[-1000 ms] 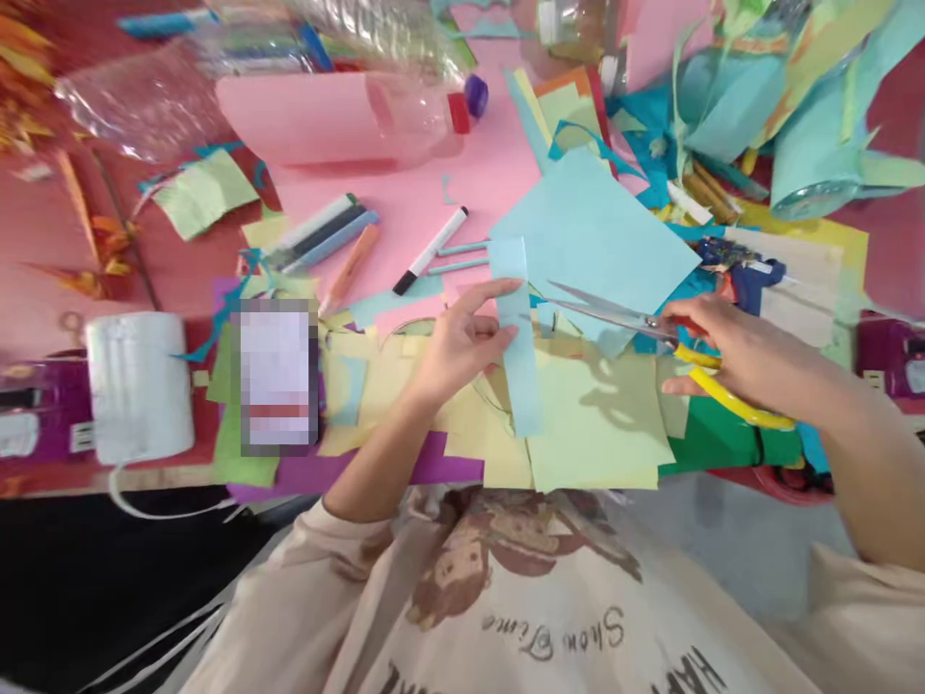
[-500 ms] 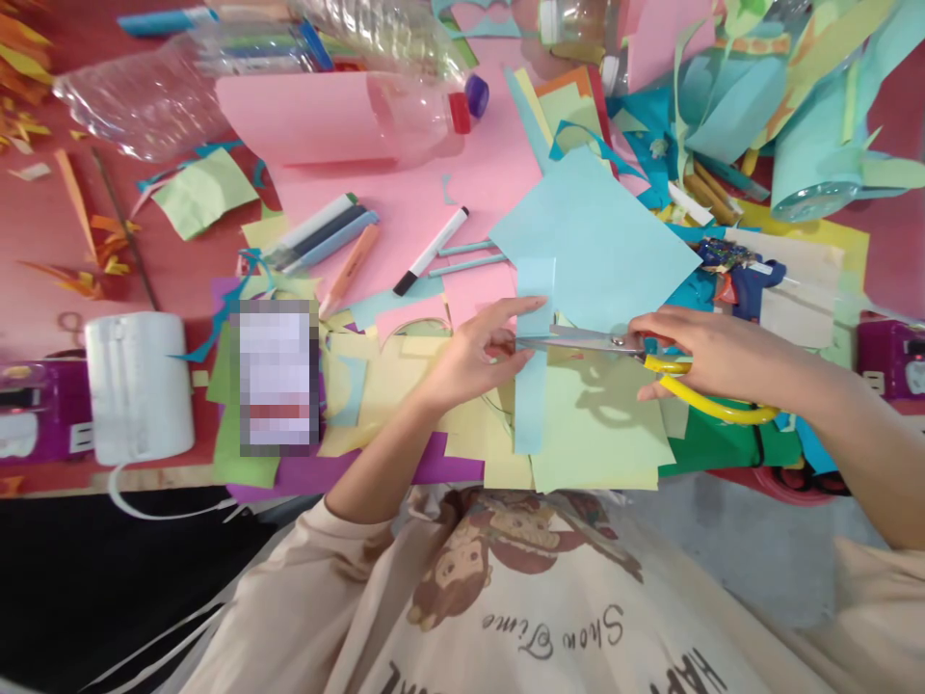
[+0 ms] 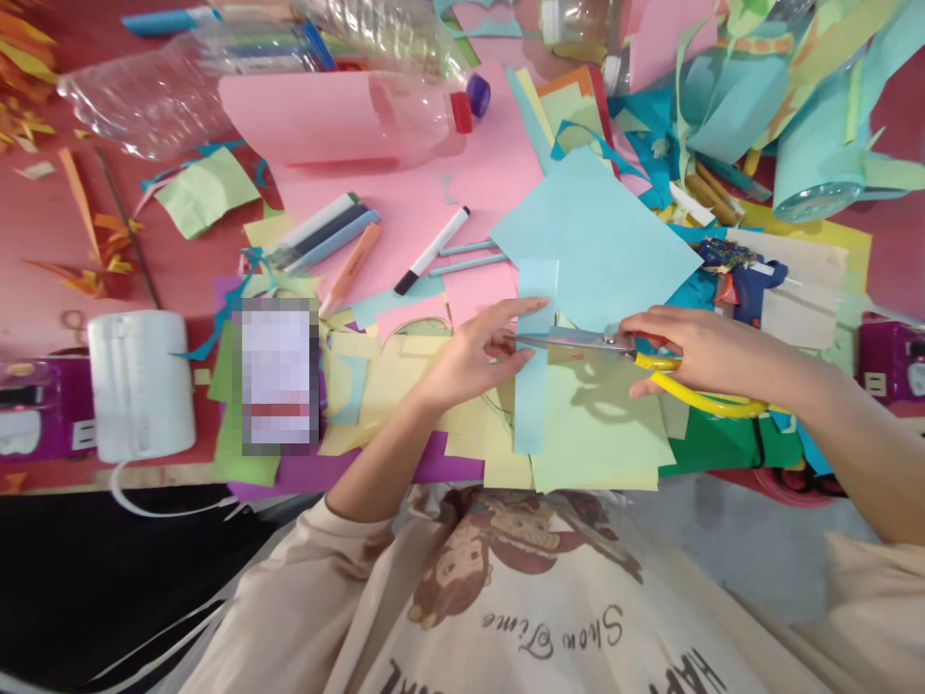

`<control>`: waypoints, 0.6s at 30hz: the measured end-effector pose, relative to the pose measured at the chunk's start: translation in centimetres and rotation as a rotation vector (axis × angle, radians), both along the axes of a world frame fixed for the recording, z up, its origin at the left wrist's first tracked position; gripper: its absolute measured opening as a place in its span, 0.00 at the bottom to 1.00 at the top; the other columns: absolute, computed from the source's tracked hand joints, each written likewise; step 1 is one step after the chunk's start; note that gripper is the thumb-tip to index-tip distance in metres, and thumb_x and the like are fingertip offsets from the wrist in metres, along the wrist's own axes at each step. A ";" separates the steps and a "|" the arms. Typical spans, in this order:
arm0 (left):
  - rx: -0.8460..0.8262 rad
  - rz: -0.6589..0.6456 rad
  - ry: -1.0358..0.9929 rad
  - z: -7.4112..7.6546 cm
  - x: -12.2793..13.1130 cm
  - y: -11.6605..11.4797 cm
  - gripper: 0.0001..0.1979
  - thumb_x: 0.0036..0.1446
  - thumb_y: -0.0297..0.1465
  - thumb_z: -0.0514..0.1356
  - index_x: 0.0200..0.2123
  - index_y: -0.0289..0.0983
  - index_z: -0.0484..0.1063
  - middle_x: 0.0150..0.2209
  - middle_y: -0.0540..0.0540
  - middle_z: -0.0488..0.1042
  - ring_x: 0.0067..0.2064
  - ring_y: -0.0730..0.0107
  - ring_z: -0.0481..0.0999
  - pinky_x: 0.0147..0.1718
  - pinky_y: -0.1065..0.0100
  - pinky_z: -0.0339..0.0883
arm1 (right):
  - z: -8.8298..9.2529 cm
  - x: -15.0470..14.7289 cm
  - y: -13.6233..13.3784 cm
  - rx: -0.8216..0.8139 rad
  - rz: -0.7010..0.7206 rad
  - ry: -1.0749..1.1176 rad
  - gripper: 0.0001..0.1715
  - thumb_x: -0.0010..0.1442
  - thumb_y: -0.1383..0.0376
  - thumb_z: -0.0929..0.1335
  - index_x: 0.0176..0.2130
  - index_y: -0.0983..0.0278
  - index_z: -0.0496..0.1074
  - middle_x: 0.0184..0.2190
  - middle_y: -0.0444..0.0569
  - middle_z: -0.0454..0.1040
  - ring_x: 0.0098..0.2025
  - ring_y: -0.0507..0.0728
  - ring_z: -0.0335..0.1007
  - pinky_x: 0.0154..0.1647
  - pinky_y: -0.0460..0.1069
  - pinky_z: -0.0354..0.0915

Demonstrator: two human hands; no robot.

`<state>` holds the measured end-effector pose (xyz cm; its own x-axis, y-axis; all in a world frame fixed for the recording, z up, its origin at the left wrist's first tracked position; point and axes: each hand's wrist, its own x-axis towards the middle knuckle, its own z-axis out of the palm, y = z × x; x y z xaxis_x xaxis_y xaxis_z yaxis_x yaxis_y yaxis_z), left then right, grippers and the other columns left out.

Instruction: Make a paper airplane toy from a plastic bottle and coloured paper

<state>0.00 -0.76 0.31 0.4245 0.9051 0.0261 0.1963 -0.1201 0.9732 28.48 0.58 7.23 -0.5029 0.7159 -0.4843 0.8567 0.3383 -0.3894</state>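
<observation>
My left hand [image 3: 477, 357] pinches the left edge of a light blue paper strip [image 3: 530, 414] between thumb and fingers. Wrapped around the yellow handles of a pair of scissors [image 3: 582, 338] is my right hand [image 3: 712, 342]. The silver blades lie across the middle of the strip, nearly together, their tips close to my left fingers. How far the paper is cut cannot be made out. Beyond the blades lies a square light blue sheet [image 3: 599, 226], turned cornerwise. Pale green paper [image 3: 599, 434] is under the scissors, with their shadow on it.
Several markers, including a white marker [image 3: 434, 253], lie on pink paper. A pink-wrapped bottle [image 3: 303, 120] rests behind them. At left are a phone [image 3: 276, 376], its screen pixelated, and a white case [image 3: 143, 386]. A blue paper-covered bottle [image 3: 820, 145] and paper scraps crowd the right back.
The scissor blades have closed further across the strip. My right hand has shifted slightly left with the handles, while my left hand stays almost in place.
</observation>
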 end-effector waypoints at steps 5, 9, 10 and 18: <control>-0.025 0.004 -0.008 0.0 0.0 0.0 0.25 0.56 0.26 0.61 0.57 0.43 0.69 0.55 0.45 0.72 0.37 0.80 0.73 0.35 0.78 0.72 | 0.2 0.0 0.2 0.013 0.030 0.047 0.33 0.54 0.41 0.69 0.49 0.60 0.72 0.39 0.51 0.76 0.36 0.60 0.73 0.32 0.51 0.63; -0.050 0.004 0.000 0.0 0.0 0.0 0.25 0.55 0.27 0.61 0.57 0.42 0.69 0.55 0.44 0.72 0.36 0.80 0.73 0.34 0.78 0.72 | 0.4 -0.1 0.4 0.014 0.036 0.065 0.32 0.55 0.41 0.69 0.48 0.60 0.73 0.38 0.51 0.77 0.34 0.59 0.73 0.31 0.50 0.62; -0.054 0.004 0.004 0.0 0.0 0.0 0.25 0.55 0.27 0.61 0.57 0.42 0.69 0.54 0.44 0.72 0.36 0.80 0.73 0.35 0.78 0.72 | 0.4 -0.1 0.4 0.015 0.037 0.069 0.32 0.55 0.41 0.68 0.47 0.61 0.73 0.37 0.51 0.77 0.33 0.59 0.72 0.31 0.50 0.62; -0.068 0.007 0.003 0.0 0.0 -0.1 0.25 0.55 0.27 0.61 0.57 0.43 0.69 0.55 0.44 0.71 0.37 0.79 0.73 0.35 0.78 0.71 | 0.3 0.0 0.3 0.028 0.034 0.114 0.36 0.55 0.34 0.63 0.43 0.59 0.74 0.29 0.49 0.74 0.27 0.57 0.68 0.27 0.50 0.60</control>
<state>0.01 -0.82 0.35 0.4181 0.9077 -0.0367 0.2002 -0.0526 0.9783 28.45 0.91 7.52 -0.5776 0.7101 -0.4027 0.7953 0.3782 -0.4738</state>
